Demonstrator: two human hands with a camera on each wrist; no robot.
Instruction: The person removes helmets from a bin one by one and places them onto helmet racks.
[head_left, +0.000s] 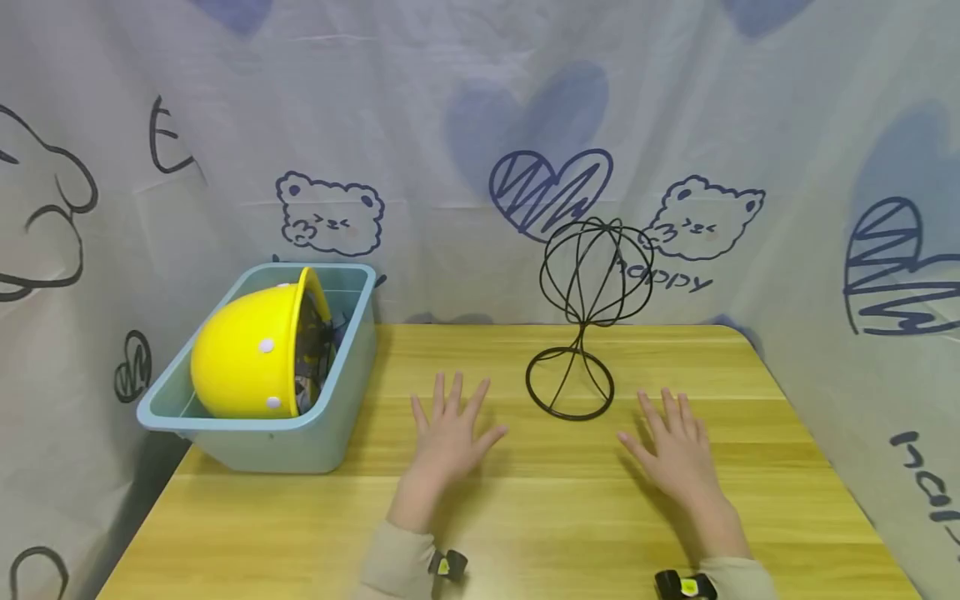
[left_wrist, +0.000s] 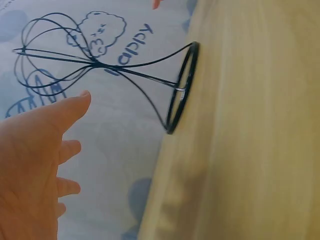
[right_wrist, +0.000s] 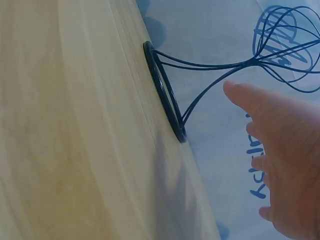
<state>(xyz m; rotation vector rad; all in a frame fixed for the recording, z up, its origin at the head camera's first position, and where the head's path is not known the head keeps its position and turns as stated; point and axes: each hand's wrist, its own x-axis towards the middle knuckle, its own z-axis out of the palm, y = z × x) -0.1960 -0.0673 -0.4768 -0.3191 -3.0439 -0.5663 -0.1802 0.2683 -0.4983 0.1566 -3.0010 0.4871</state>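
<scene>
Wire stand [head_left: 582, 327]: looks metal, thin smooth rods; base ring [head_left: 572, 416] glossy, small glint in left wrist view. Helmet [head_left: 243, 354]: hard plastic look, smooth, soft sheen. Bin [head_left: 262, 447]: plastic look, smooth, more matt. Table [head_left: 540, 533]: wood-grain top, smooth, faint shine. Backdrop [head_left: 420, 108]: creased sheet, cloth or plastic unclear. Sleeves [head_left: 393, 562]: matt cloth.

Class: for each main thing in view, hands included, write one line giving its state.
Left hand: empty, fingers spread
Right hand: empty, fingers spread
Wire stand: upright, not held
Blue bin: upright, uncovered
Yellow helmet: on its side inside the bin
</scene>
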